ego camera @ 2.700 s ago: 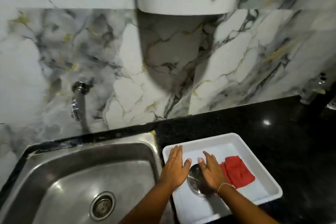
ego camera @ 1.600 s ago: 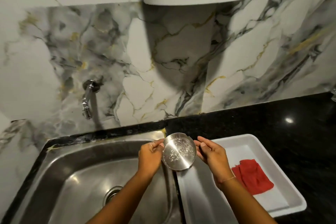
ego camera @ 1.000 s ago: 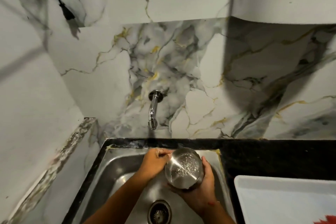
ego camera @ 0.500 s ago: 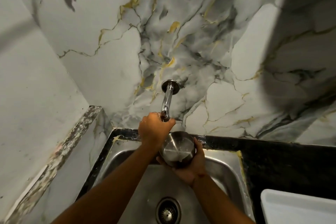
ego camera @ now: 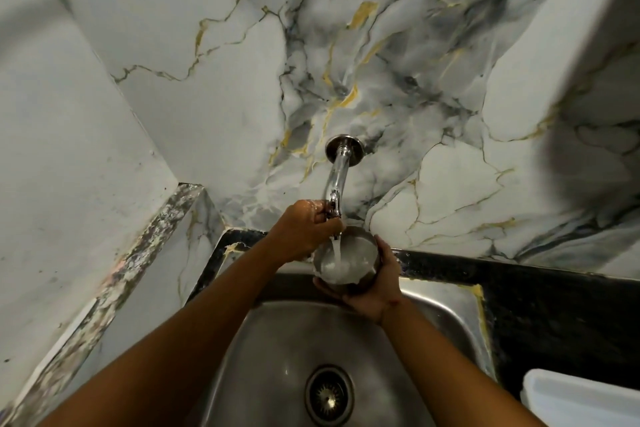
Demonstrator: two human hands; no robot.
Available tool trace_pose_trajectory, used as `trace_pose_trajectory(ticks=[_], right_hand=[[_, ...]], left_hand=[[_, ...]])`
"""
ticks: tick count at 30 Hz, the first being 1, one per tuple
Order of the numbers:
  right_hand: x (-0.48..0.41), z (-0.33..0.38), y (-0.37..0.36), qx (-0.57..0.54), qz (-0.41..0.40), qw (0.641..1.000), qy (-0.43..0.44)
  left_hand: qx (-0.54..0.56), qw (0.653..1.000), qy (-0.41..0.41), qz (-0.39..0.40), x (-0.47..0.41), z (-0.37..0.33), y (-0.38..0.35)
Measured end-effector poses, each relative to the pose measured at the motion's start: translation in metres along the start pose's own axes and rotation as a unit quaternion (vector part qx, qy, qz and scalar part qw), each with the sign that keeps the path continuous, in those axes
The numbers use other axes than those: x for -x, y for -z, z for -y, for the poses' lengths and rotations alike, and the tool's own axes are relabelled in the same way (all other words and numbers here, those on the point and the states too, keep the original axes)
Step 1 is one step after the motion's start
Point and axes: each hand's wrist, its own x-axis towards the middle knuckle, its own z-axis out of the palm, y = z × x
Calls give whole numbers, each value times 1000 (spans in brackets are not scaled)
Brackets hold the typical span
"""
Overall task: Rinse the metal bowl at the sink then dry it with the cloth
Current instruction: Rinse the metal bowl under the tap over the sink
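The small metal bowl (ego camera: 349,256) sits cupped from below in my right hand (ego camera: 375,282), held over the back of the steel sink (ego camera: 433,315). Water runs from the chrome wall tap (ego camera: 336,177) straight into the bowl, which is filling. My left hand (ego camera: 304,230) is closed around the tap's handle at the spout end, just above and left of the bowl. The red cloth is out of view.
The sink drain (ego camera: 329,395) lies below my arms. A black counter (ego camera: 554,315) runs to the right, with a corner of the white tray (ego camera: 581,399) at the lower right. Marble walls close in behind and on the left.
Both hands lifted the bowl out of the tray and carried it left over the sink. My left hand went to the tap, and water now flows into the bowl.
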Motion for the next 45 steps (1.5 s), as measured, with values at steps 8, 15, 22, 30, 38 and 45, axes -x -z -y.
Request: trace_pose_trajectory(ticks=[8,15,22,30,38,45], right_hand=[[8,-6,34,93,-52,993,-60],[-10,7,12,50,-23,998,-35],[5,-1,40,138,-49,985,-92],[-3,22,21,146,-74,986,-24],[8,2,17,216,-91,972,-10],[52,-37,21,602,-84,790,81]], left_hand=[[27,999,-1,33,2,-3,3],[3,999,-25,33,5,-4,3],[13,999,-24,46,4,-3,6],[-34,997,-63,11,4,9,5],[-159,974,-47,-157,-1,11,-17],[-341,906,-74,-242,6,8,-25]])
